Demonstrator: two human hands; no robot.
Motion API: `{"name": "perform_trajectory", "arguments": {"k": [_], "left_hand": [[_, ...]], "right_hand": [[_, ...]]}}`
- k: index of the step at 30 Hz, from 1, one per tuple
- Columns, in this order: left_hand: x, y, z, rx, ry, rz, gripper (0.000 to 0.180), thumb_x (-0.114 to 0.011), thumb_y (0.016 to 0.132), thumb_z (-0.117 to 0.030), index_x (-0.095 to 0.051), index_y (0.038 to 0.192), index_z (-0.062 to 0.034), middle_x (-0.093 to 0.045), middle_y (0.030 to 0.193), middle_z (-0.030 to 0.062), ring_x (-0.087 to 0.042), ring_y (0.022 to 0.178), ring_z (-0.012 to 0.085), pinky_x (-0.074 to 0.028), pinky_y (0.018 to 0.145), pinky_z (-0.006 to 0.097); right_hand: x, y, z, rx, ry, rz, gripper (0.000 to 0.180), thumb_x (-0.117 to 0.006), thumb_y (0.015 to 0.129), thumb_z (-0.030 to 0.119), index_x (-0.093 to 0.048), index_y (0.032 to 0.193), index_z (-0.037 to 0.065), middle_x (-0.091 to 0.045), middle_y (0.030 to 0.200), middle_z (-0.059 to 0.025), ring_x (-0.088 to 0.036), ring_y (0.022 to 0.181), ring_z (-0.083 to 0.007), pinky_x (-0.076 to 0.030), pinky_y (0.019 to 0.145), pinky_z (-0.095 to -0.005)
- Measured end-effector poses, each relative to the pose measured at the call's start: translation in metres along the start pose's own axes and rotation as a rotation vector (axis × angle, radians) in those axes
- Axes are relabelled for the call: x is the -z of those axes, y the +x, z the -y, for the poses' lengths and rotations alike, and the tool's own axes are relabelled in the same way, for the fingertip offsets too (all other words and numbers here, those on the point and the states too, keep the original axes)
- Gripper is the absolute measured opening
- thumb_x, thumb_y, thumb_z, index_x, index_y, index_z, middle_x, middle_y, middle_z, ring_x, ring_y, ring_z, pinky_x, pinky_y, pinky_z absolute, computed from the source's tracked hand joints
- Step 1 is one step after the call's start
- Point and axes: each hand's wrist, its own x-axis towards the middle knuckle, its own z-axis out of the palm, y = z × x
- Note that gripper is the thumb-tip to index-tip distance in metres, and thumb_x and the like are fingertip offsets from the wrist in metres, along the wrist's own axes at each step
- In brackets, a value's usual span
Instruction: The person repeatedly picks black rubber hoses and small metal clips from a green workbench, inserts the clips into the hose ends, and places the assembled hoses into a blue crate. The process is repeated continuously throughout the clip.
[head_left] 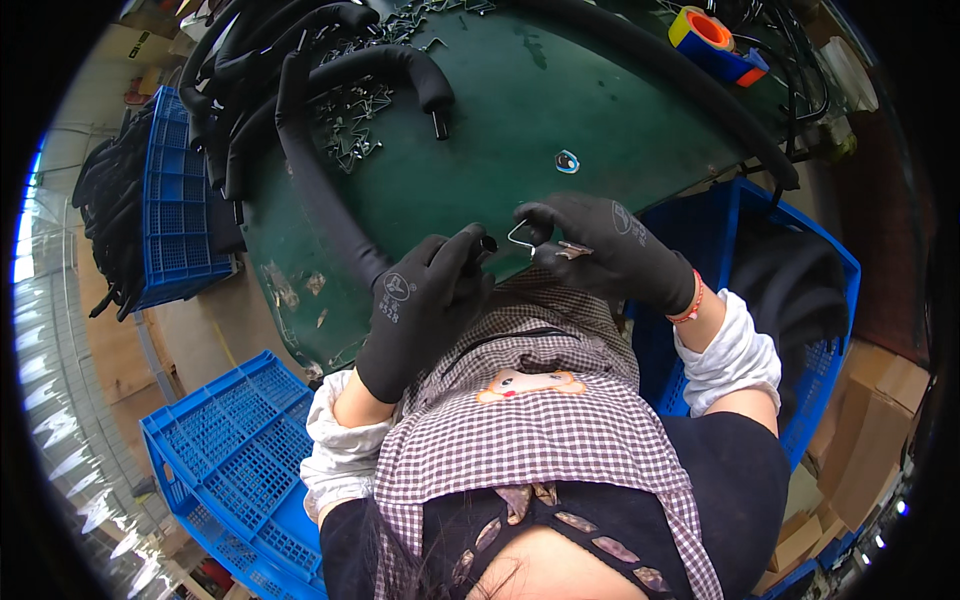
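A: In the head view, your left hand [425, 300] is curled tight around a long foam tube [325, 205]; a dark round opening, seemingly its end, shows at your fingertips.

B: Your right hand [605, 245] pinches a wire clip [511, 237] between closed thumb and finger. More metal [573, 250] sits against your other fingers, too jumbled to count.

A: How far along? Both pieces are in your grip but apart: the clip stands near the opening, not in it.

B: Beyond your left fingers lie loose clips [355, 125] and spare tubes [385, 62], so plenty looks left. Whether the dark pieces [790, 285] in the blue crate [700, 225], beyond your right wrist, are done, you cannot tell.

A: And room? Your fingertips are by the near edge of the green table [480, 165]; its surface opens ahead of them toward a small sticker [567, 162].

B: Past your right fingers, a thick black tube [725, 108] bounds that space.
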Motion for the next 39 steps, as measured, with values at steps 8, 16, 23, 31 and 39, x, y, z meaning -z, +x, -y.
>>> {"name": "perform_trajectory", "arguments": {"k": [8,16,23,31,39], "left_hand": [[0.002,-0.008,0.005,-0.058,-0.004,-0.038,0.047,-0.077,0.077,-0.017,-0.058,0.118,-0.0057,-0.064,0.085,0.0108,-0.066,0.072,0.0288,-0.05,0.058,0.038],[0.003,-0.014,0.001,-0.085,0.042,-0.041,0.048,-0.079,0.075,-0.02,-0.058,0.116,-0.0061,-0.062,0.083,0.0095,-0.064,0.069,0.0281,-0.048,0.057,0.038],[0.001,-0.011,0.006,-0.111,0.159,-0.101,0.037,-0.076,0.076,-0.019,-0.059,0.108,-0.0082,-0.061,0.079,0.0082,-0.064,0.066,0.0283,-0.048,0.054,0.039],[0.007,-0.007,0.002,-0.128,0.154,-0.077,0.029,-0.073,0.077,-0.018,-0.058,0.101,-0.0097,-0.058,0.075,0.0076,-0.061,0.063,0.0288,-0.047,0.053,0.04],[0.01,-0.012,0.006,-0.093,0.164,0.037,0.028,-0.073,0.08,-0.011,-0.063,0.105,-0.0044,-0.063,0.08,0.0116,-0.064,0.067,0.029,-0.048,0.057,0.038]], "right_hand": [[0.018,0.025,0.032,0.058,-0.372,0.239,0.053,-0.071,0.082,0.026,-0.052,0.123,-0.001,-0.062,0.102,-0.0169,-0.067,0.08,-0.0324,-0.053,0.065,-0.0405],[0.02,0.032,0.041,0.139,-0.392,0.295,0.054,-0.07,0.083,0.028,-0.051,0.123,-0.005,-0.061,0.103,-0.0194,-0.067,0.077,-0.0316,-0.053,0.062,-0.0391],[0.008,0.037,0.049,0.092,-0.482,0.288,0.041,-0.069,0.081,0.022,-0.054,0.11,-0.003,-0.062,0.09,-0.0147,-0.066,0.073,-0.0308,-0.052,0.06,-0.04],[-0.001,0.043,0.032,0.092,-0.283,0.269,0.022,-0.068,0.078,0.014,-0.059,0.096,0.005,-0.062,0.084,-0.0135,-0.064,0.074,-0.0323,-0.051,0.064,-0.0412],[-0.007,0.056,0.025,0.075,-0.231,0.371,0.025,-0.071,0.075,0.006,-0.064,0.099,0.004,-0.065,0.083,-0.0128,-0.066,0.08,-0.0339,-0.052,0.068,-0.0402]]}}
